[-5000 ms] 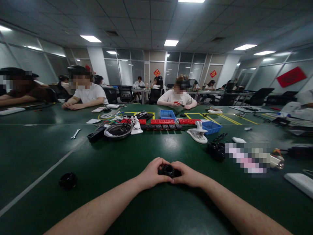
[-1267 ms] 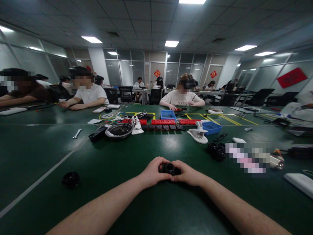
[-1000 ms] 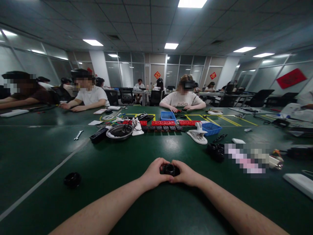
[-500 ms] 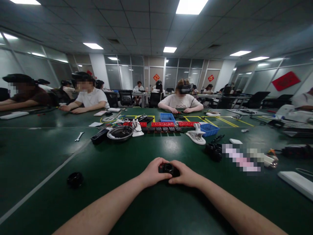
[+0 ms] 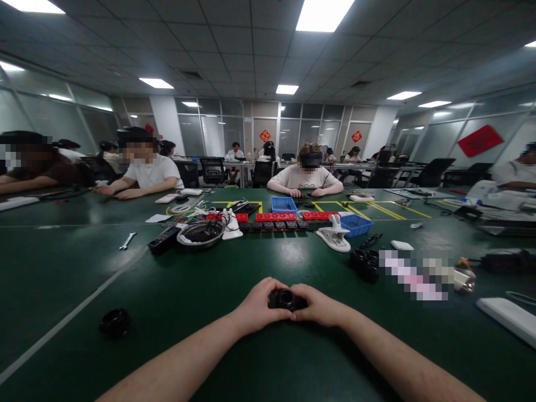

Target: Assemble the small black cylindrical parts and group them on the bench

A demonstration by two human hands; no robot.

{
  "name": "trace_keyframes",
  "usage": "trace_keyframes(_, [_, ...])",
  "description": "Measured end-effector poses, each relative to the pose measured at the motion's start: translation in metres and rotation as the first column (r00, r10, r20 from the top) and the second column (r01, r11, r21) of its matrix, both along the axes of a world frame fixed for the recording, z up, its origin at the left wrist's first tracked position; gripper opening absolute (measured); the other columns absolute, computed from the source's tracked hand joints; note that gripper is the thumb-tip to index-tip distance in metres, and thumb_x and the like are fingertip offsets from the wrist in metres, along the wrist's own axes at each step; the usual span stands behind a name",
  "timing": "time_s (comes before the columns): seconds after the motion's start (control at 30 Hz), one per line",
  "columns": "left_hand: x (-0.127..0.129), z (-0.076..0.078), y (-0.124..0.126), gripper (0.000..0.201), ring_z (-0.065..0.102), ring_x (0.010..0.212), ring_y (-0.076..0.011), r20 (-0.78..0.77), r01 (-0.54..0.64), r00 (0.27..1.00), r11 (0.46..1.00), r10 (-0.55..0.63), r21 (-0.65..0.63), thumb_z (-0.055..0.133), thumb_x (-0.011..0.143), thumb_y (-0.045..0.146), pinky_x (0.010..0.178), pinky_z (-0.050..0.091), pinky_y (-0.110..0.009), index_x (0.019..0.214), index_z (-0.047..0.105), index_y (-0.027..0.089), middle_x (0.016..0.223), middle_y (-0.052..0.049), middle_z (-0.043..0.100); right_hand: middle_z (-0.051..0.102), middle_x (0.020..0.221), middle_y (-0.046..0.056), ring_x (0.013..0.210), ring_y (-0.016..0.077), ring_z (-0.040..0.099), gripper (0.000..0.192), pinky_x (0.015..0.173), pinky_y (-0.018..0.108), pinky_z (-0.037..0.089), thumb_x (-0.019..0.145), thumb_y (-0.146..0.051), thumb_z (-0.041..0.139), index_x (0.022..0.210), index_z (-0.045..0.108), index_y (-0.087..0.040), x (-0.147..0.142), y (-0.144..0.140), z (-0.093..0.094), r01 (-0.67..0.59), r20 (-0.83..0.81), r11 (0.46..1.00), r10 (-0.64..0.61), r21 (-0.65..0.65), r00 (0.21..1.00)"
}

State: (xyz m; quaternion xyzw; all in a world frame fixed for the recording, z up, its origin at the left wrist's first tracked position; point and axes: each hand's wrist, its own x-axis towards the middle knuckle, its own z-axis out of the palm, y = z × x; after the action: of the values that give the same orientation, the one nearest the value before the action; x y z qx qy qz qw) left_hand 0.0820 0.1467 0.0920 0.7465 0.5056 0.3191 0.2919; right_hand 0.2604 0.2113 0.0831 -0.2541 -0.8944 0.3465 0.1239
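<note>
Both my hands close around a glossy black round part with a hollow middle [image 5: 286,300], just over the green table. My left hand [image 5: 257,306] wraps its left side, thumb along the front. From the right, my right hand [image 5: 319,306] curls its fingers about it. The thumb tips meet in front of the part. Its lower side and the far fingertips are hidden, and its exact kind is unclear. A similar black ring-like part [image 5: 115,322] lies alone on the left. Several black round parts [image 5: 365,264] sit grouped to the right.
Ahead are a metal bowl [image 5: 201,234], a white clip base [image 5: 334,237], red socket strips [image 5: 281,216] and blue trays [image 5: 355,225]. A wrench [image 5: 128,241] lies left, a white bar [image 5: 508,317] right. Co-workers sit across the table, one opposite [image 5: 307,180].
The view has shifted slightly, so the table things sit a little lower and further left. My thumbs have drawn together in front of the black part, which shows more of its opening.
</note>
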Motion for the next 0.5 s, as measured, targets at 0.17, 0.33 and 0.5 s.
trace_keyframes(0.17, [-0.001, 0.005, -0.002, 0.043, 0.048, 0.079, -0.0164, -0.048, 0.019, 0.999, 0.999, -0.017, 0.042, 0.063, 0.061, 0.040, 0.068, 0.039, -0.027, 0.098, 0.053, 0.023, 0.088, -0.002, 0.050, 0.053, 0.081, 0.000, 0.075, 0.0152, 0.049, 0.033, 0.066, 0.025, 0.038, 0.060, -0.023, 0.065, 0.090, 0.057, -0.016, -0.001, -0.001, -0.002, 0.045, -0.044, 0.996, -0.048, -0.080, 0.998])
trace_keyframes(0.33, [-0.003, 0.012, -0.005, 0.038, 0.048, 0.085, -0.0173, -0.080, 0.068, 0.995, 0.995, -0.063, 0.066, 0.061, 0.064, 0.035, 0.075, 0.039, -0.028, 0.100, 0.054, 0.024, 0.090, -0.002, 0.051, 0.052, 0.079, 0.000, 0.073, 0.0144, 0.048, 0.031, 0.064, 0.024, 0.038, 0.060, -0.023, 0.065, 0.089, 0.057, -0.016, 0.000, -0.002, 0.000, 0.033, -0.056, 0.995, -0.038, -0.092, 0.998])
trace_keyframes(0.5, [-0.005, 0.012, -0.004, 0.036, 0.048, 0.084, -0.0171, -0.095, 0.070, 0.993, 0.997, -0.066, 0.041, 0.062, 0.064, 0.033, 0.073, 0.038, -0.027, 0.098, 0.054, 0.023, 0.089, -0.001, 0.051, 0.052, 0.084, 0.000, 0.078, 0.0152, 0.048, 0.029, 0.070, 0.025, 0.038, 0.063, -0.021, 0.062, 0.091, 0.057, -0.016, 0.003, -0.002, 0.007, -0.044, -0.041, 0.993, 0.040, -0.108, 0.998])
